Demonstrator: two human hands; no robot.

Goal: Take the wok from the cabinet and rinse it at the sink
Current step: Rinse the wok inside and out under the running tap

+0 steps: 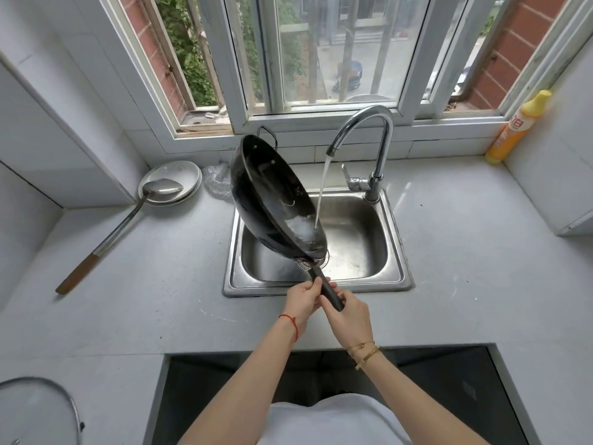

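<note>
Both hands, left (303, 298) and right (348, 311), curl around the handle of the steeply tilted wok (276, 200) over the sink (398, 277) front edge; wet fingers could slip, dropping it.

A black wok (272, 200) is seen above a silver steel sink (398, 252). A yellow and orange bottle (516, 130) is set by white-framed windows; red brick is shown outside. The counter (160, 284) is pale grey.
</note>
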